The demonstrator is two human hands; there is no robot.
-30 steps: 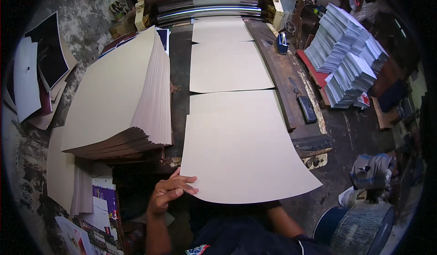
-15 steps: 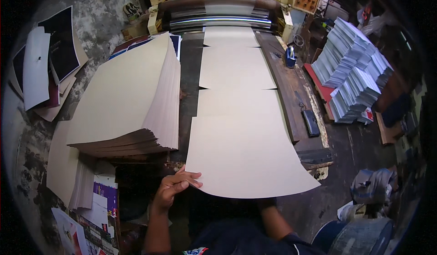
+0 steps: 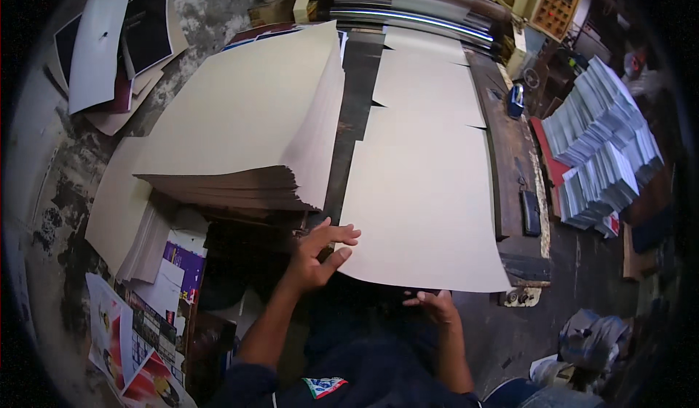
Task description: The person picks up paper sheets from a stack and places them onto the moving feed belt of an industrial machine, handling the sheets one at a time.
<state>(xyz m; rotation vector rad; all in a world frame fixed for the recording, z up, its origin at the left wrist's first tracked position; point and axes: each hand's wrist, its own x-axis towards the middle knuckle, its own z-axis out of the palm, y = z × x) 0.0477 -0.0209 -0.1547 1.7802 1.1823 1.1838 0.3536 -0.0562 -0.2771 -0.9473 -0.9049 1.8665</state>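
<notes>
A large cream sheet (image 3: 426, 204) lies lengthwise in front of me, its near edge bowed and hanging toward my body. It overlaps the farther cream sheets (image 3: 422, 80), which run in a line up to a machine's rollers. My left hand (image 3: 320, 251) is at the sheet's near left corner, thumb and fingers apart, with nothing gripped. Just below the near edge is my right hand (image 3: 437, 306), fingers loosely stretched and holding nothing visible. Left of the line stands a thick stack of cream sheets (image 3: 240, 102), its ragged front edges facing me.
Metal rollers (image 3: 415, 22) cross the far end, with a button panel (image 3: 559, 0) beside them. A dark wooden rail (image 3: 491, 139) borders the sheets' right side, bearing a tape dispenser (image 3: 516, 101) and a dark case (image 3: 531, 213). Bundled paper stacks (image 3: 597, 139) stand farther right. Printed sheets (image 3: 109, 328) lie lower left.
My left hand has let go of the sheet's corner and its fingers have spread. My right hand has come out from beneath the sheet. The whole view has shifted and tilted.
</notes>
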